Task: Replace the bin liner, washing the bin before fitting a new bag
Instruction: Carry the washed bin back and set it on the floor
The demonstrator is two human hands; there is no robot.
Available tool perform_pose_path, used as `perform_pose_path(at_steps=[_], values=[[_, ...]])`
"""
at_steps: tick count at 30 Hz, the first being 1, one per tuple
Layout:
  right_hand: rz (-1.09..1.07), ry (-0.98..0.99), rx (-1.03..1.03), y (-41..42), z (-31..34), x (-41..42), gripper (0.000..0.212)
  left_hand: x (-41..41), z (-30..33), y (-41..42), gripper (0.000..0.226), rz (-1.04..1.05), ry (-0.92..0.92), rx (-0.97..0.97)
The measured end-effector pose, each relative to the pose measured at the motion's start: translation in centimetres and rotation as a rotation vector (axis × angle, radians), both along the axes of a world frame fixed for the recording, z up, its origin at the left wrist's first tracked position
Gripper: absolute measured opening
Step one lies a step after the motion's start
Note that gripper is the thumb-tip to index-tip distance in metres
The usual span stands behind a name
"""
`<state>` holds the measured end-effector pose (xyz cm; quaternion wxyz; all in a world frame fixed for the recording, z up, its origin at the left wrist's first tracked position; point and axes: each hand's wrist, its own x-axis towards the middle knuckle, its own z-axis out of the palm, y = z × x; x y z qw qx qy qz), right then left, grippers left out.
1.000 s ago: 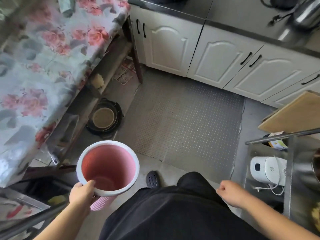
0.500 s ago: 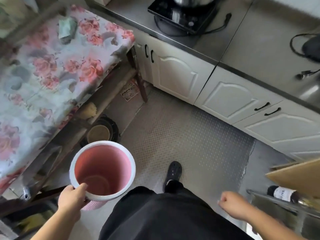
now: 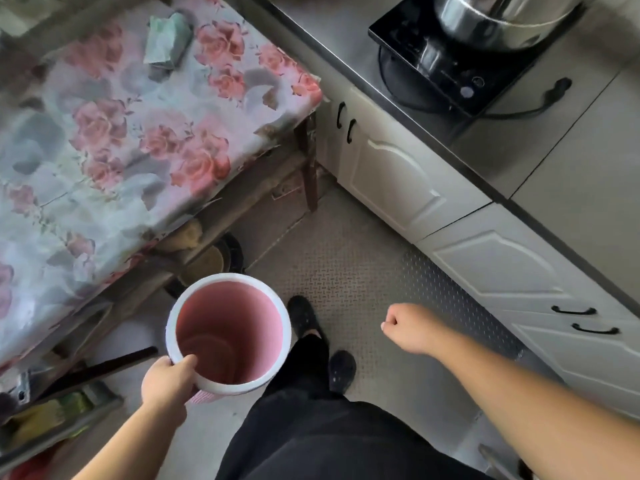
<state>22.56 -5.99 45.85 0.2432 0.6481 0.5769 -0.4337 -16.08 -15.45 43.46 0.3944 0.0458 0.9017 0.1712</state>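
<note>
A round pink bin (image 3: 228, 336) with a white rim hangs upright above the floor at lower centre-left. It has no liner inside and its pink bottom shows. My left hand (image 3: 166, 381) grips the near rim, thumb inside. My right hand (image 3: 410, 327) is a loose fist with nothing in it, out over the grey mat to the right of the bin.
A table with a rose-patterned cloth (image 3: 114, 133) fills the left, with a dark pot (image 3: 211, 261) under it. White cabinets (image 3: 398, 174) and a grey counter with an induction hob (image 3: 450, 64) run along the right. A grey studded mat (image 3: 363, 278) covers the floor.
The view has swung up and left along the counter, bringing the hob into sight. I have stepped forward with the bin still in my left hand; my right hand has risen.
</note>
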Motion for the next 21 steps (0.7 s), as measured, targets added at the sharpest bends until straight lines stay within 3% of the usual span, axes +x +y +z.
perform_pose_path(at_steps=[11,21], values=[[0.011,0.002,-0.174,6.5,-8.7,-3.3,0.021,1.8,-10.7,11.5,0.007,-0.05,-0.182,-0.071],[0.147,0.01,-0.293,7.0,-26.2,-1.7,0.031,8.5,-30.8,20.5,0.014,-0.001,-0.351,-0.002]])
